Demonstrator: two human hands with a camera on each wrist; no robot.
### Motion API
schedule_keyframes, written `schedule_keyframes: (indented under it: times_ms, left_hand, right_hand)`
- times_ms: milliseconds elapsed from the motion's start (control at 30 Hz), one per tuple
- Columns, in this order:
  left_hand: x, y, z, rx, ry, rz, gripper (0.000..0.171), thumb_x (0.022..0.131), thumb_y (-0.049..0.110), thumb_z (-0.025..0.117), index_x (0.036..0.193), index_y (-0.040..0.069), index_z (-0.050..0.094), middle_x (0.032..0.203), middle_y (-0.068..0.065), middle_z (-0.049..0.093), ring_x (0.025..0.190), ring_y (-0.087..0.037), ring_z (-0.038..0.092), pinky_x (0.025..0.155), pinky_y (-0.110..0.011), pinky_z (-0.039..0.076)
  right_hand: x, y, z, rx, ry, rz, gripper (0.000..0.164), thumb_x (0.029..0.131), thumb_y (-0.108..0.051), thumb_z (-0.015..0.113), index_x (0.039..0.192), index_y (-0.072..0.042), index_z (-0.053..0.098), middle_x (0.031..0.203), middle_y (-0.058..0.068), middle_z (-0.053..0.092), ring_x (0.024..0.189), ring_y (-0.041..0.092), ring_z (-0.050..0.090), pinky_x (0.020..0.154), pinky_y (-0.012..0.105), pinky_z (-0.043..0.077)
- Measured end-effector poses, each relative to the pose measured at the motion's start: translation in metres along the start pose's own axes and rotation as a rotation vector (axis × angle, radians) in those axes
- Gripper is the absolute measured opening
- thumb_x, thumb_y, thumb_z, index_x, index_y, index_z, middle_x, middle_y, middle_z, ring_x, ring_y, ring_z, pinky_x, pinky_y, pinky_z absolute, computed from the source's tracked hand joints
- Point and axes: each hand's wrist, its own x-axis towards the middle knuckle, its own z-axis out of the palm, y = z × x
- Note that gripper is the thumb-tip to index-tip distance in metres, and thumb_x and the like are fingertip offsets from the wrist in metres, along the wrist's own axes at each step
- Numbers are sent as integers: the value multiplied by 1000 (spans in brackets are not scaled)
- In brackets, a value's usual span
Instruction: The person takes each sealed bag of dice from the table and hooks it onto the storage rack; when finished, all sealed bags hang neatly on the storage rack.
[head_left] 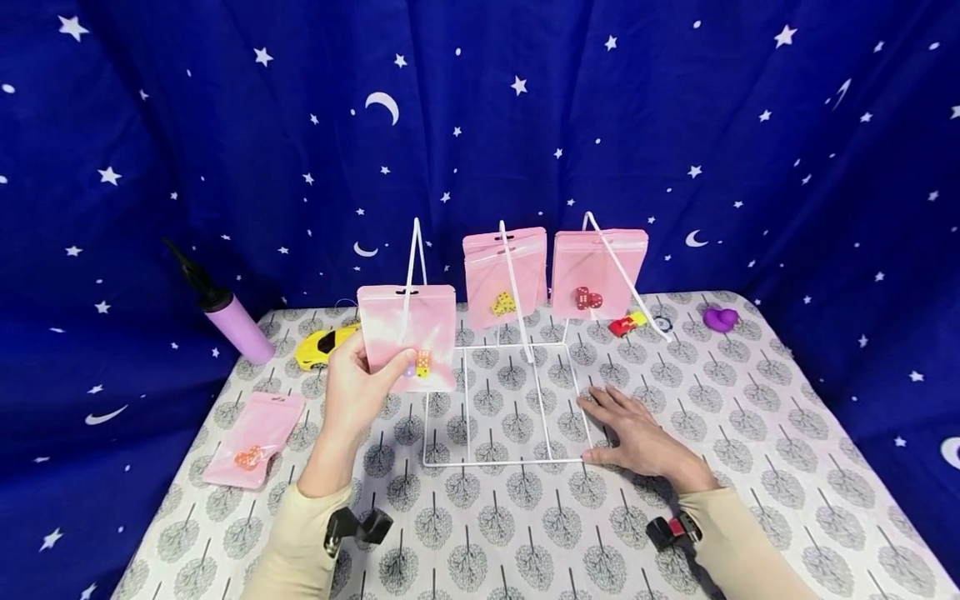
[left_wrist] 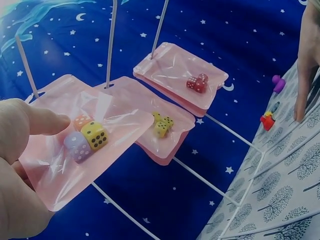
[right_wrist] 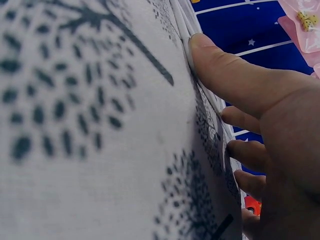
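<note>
My left hand (head_left: 358,387) pinches a pink zip bag (head_left: 386,321) low on its left side, thumb in front. Through its clear face show an orange, a yellow and a purple die (left_wrist: 77,146). The bag's hanging slot is at the left prong (head_left: 411,262) of a white wire rack (head_left: 487,463); the left wrist view shows the prong meeting the slot. Pink bags with yellow dice (head_left: 502,303) hang on the middle prong, and pink bags with red dice (head_left: 588,298) on the right one. My right hand (head_left: 637,433) rests with spread fingers at the rack base's right side.
A pink bag with orange dice (head_left: 258,425) lies on the tablecloth at left. Behind it are a purple hand pump (head_left: 240,329) and a yellow toy car (head_left: 318,348). A small red and yellow toy (head_left: 627,323) and a purple rubber duck (head_left: 721,319) lie at back right.
</note>
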Motion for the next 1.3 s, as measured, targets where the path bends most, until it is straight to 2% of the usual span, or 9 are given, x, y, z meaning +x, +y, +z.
schedule_keyframes:
  times_ms: [233,533,767,1067,1200,1300]
  left_hand:
    - [12,-1,3,15,-7,21,30,79,13,81,103,3,68,89,-13,71,66,-11,61,55,-23,54]
    - [24,-6,6,-8,-11,22,34,80,12,81,107,-1,67,96,-20,70,75,-10,64,63,-20,56]
    - [36,-8,12,-19,-11,39,34,80,11,80,108,0,67,98,-18,70,80,-12,65,67,-21,56]
    - [52,-12,12,63,6,41,34,78,16,82,105,1,68,96,-18,72,78,-15,64,66,-22,55]
    - [58,-14,12,57,11,48,33,77,17,83,103,2,68,95,-18,72,78,-15,64,65,-22,55]
    - [62,-16,13,40,16,29,34,77,18,83,103,1,68,94,-19,72,75,-13,64,63,-22,55]
  right_hand:
    - [0,1,0,0,1,-3,87,79,-50,74,147,-8,42,154,25,32,142,50,21,111,71,15]
    - [1,1,0,-1,8,-9,87,78,-50,74,147,-7,42,153,26,31,142,51,20,111,71,13]
    - [0,2,2,4,15,-20,87,78,-48,76,146,-6,43,153,28,32,141,52,22,109,74,15]
    - [0,2,1,12,0,-6,87,79,-50,74,147,-7,41,154,27,30,142,51,20,111,72,13]
    - [0,2,2,11,-1,-3,87,79,-51,74,147,-7,41,154,26,30,142,50,20,111,72,13]
    - [0,2,2,10,0,-3,87,79,-51,73,147,-8,41,154,26,30,142,50,20,111,72,13]
